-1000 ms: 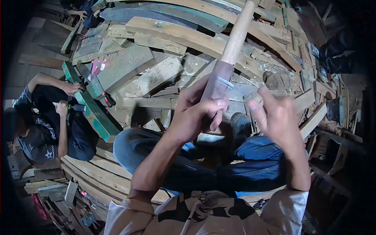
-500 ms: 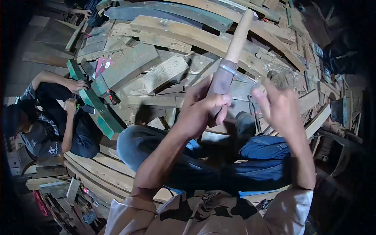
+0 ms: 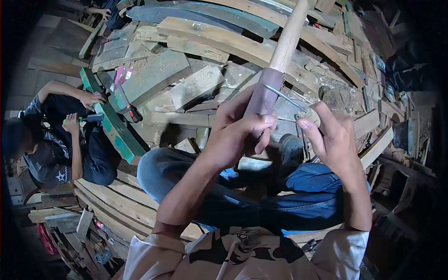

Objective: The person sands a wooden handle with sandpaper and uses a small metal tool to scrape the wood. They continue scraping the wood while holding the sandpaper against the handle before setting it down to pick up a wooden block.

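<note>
My left hand [image 3: 240, 126] is wrapped round a dark brown sleeve [image 3: 267, 91], from which a pale, tapering wooden shaft [image 3: 287, 44] extends up and away from me. A thin metal rod [image 3: 285, 97] crosses the sleeve near its upper end and slants down to the right. My right hand [image 3: 333, 133] is at the rod's far end, thumb and forefinger curled about it. The exact contact of those fingertips is hard to see. Just below them is a dark-handled tool [image 3: 305, 144], partly hidden.
Wooden planks [image 3: 219, 39] and offcuts [image 3: 198, 86] lie ahead. At left, a seated person [image 3: 60, 140] holds a chisel-like tool [image 3: 91, 118] against a green-painted beam [image 3: 114, 128]. A red-and-black-handled saw [image 3: 134, 113] lies beside that beam. My crossed legs [image 3: 247, 200] are below my hands.
The metal rod now slants out from the sleeve toward my right hand, whose fingers have come to its end. The sleeve and shaft have shifted slightly. The co-worker's tool has moved a little left and up.
</note>
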Demonstrator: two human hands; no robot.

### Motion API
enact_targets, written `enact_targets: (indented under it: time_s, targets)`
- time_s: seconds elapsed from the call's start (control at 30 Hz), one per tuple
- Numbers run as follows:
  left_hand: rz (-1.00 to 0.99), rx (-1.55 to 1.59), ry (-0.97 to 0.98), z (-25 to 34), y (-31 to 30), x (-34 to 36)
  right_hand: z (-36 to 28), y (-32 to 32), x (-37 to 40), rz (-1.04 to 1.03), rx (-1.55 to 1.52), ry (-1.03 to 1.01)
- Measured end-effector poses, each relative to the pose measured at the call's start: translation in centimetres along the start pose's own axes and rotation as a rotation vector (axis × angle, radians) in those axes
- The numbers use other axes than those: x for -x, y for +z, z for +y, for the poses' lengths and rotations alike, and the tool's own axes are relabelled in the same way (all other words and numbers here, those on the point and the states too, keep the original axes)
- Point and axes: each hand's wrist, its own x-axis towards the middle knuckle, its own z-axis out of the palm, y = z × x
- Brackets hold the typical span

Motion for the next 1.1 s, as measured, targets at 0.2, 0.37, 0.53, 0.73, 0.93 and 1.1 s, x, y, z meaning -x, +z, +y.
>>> enact_targets:
  time_s: [0.2,0.37,0.53,0.73,0.93,1.1]
  targets:
    - [0.064,-0.082,-0.013,0.5,0.6,0.4,0.0,0.2,0.1,-0.136,-0.204,0.06]
    - [0.041,-0.102,0.01,0.3,0.3,0.5,-0.3,0.4,0.0,-0.154,-0.296,0.054]
    - [0.064,-0.141,-0.018,0.8,0.3,0.5,-1.0,0.4,-0.1,-0.147,-0.151,0.034]
    - [0.095,-0.125,-0.036,1.0,0.3,0.4,-1.1,0.3,-0.1,-0.137,-0.14,0.006]
    - [-0.006,-0.15,-0.08,0.4,0.8,0.3,-1.7,0.6,-0.2,-0.152,-0.033,0.009]
    - [0.134,-0.171,0.028,0.4,0.2,-0.1,-1.6,0.6,0.1,-0.137,-0.051,-0.005]
